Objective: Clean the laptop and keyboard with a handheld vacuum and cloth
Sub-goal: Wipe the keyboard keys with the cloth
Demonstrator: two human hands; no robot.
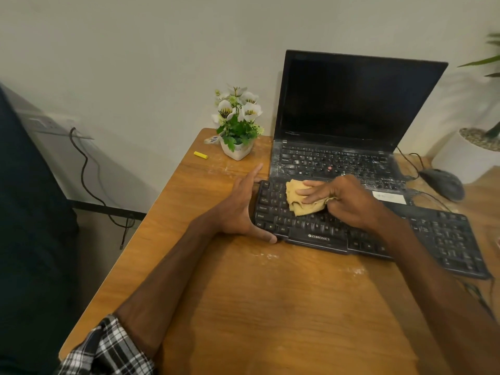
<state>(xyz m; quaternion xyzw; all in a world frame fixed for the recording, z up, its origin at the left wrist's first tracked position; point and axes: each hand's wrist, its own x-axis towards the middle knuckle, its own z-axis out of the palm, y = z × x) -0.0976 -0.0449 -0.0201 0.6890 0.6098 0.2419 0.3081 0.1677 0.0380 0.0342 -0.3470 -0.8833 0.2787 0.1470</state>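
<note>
Right hand [349, 201] is gripping the cloth [297, 197], pressing it on the keyboard [319, 236]; left hand [238, 209], fingers straight, is bracing its end.

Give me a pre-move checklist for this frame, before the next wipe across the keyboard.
1. Right hand holds the cloth on the left keys of the keyboard: ok.
2. Left hand braces the keyboard at its left end: ok.
3. Keys of the laptop free of dust: not ok, white specks across them.
4. Top of the table free of dust: not ok, white smears.
5. Handheld vacuum within reach: cannot tell, not in view.
</note>
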